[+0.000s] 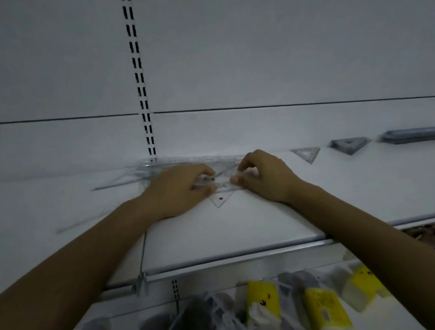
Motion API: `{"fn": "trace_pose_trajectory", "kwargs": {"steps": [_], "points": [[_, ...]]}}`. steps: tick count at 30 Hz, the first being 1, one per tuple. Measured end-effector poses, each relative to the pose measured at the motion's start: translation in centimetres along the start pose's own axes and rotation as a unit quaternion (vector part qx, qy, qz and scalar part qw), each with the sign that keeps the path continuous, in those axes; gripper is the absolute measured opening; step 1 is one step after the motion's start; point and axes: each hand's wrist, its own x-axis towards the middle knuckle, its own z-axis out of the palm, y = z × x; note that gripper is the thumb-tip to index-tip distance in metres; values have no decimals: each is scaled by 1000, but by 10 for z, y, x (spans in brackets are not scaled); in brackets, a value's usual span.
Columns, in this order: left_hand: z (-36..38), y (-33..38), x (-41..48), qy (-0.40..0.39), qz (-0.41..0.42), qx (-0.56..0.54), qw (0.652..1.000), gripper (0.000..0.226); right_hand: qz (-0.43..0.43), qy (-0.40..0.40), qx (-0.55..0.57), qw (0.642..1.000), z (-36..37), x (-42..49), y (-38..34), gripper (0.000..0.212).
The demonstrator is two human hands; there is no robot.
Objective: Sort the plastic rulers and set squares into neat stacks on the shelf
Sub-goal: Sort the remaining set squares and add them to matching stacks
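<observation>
- Stretched both bare forearms across the white metal shelf [243,228], hands meeting about midway between its front rail and the back panel.
- Curled the left hand [179,189] over the left part of a clear triangular plastic set square [221,199], with the fingers bent down onto the plastic and the thumb drawn in beside them, gripping it.
- Pinched the right part of the same set square with the right hand [262,176], thumb and bent fingers closed on its edge.
- Held that set square low on the shelf between the two hands, its one free corner, marked by a small dark hole, pointing toward the shelf's front edge; could not tell whether other clear pieces lay under the fingers.
- Had a loose heap of clear plastic rulers [145,171] just behind the left hand, at the foot of the white slotted upright [139,79].
- Had a thin clear ruler [117,185] slanting out of that heap to the left.
- Had, well apart to the right and in a row near the back panel, a single small clear set square [307,154], then a grey-looking stack of set squares [348,145], then a flat stack of long rulers [418,134].
- Showed below the front rail a lower shelf with yellow packets [262,298] and dark mesh pouches [199,323], too blurred to tell more.
</observation>
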Motion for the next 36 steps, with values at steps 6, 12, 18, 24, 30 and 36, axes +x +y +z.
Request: {"fn": "trace_pose_trajectory", "kwargs": {"steps": [6, 12, 18, 24, 30, 36], "points": [[2, 4, 0, 38, 18, -36, 998, 56, -62, 137, 74, 986, -1, -3, 6, 10], [1, 8, 1, 116, 21, -122, 986, 12, -151, 191, 117, 963, -2, -3, -2, 20], [-11, 5, 3, 204, -98, -169, 959, 21, -19, 193, 195, 961, -11, -6, 5, 46], [-16, 2, 2, 225, -113, -66, 965, 20, 4, 7, 136, 991, -12, -12, 12, 40], [-15, 2, -1, 230, -113, -58, 965, 20, -39, -30, 99, 994, -10, -8, 5, 16], [-12, 2, 0, 224, -104, -58, 967, 20, -59, -29, 85, 994, -12, -10, 3, 13]]}}
